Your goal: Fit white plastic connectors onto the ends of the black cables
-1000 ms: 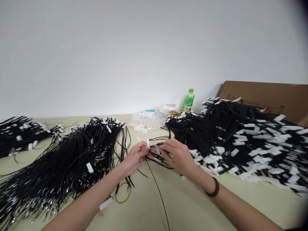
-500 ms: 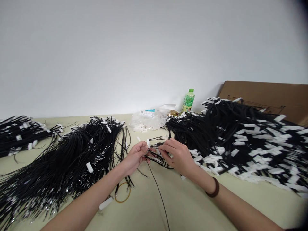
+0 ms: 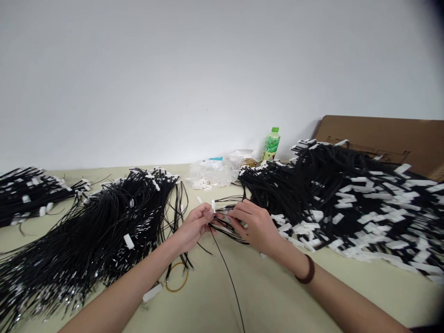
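Between finger and thumb, my left hand [image 3: 196,225] grips a white connector [image 3: 213,206] with several black wires [image 3: 231,199] running out of it to the right. Just right of it, my right hand [image 3: 255,223] pinches a thin black wire close to the connector; its tip is too small to make out. One loose black wire [image 3: 227,270] hangs from beneath the left fingers toward the near table edge. More wires pass under the right palm, partly hidden by it.
Large heaps of black wires [image 3: 114,222] lie left, others with white connectors [image 3: 374,217] right. Behind my hands sit a clear plastic bag [image 3: 215,173] of white parts and a green-capped bottle [image 3: 271,145]. A yellow rubber band [image 3: 177,290] lies nearer; a cardboard sheet [image 3: 381,138] leans on the wall.
Both hands hold nearly the same place, with only a slight shift of the right fingers and the wires beneath them. Everything else stays put.
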A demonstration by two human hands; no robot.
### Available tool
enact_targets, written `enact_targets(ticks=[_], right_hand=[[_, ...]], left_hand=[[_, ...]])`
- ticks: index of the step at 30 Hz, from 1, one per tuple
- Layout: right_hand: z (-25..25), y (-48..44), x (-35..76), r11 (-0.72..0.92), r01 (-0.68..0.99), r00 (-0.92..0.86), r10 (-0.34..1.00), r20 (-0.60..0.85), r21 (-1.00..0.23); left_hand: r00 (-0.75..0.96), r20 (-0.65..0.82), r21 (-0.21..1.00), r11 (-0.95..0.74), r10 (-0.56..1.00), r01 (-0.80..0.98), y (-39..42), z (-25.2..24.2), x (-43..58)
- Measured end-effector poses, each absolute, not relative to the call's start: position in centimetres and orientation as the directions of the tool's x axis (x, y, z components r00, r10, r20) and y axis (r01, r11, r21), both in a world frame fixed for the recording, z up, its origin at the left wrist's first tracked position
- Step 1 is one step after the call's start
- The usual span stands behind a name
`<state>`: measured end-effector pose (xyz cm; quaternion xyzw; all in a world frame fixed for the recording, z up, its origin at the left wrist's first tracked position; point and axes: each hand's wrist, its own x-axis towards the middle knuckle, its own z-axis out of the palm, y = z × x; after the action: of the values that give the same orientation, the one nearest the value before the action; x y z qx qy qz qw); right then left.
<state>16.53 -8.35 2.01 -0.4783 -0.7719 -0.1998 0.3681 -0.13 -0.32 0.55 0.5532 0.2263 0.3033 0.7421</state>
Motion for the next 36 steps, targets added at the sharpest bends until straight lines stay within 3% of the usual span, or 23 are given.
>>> enact_targets(ticks=[36], right_hand=[[1.70, -8.50, 16.41, 0.465, 0.885, -0.300, 0.609, 0.734, -0.024]], left_hand=[[0.727, 0.007, 0.969, 0.174, 0.687, -0.174, -0.39, 0.58, -0.06]])
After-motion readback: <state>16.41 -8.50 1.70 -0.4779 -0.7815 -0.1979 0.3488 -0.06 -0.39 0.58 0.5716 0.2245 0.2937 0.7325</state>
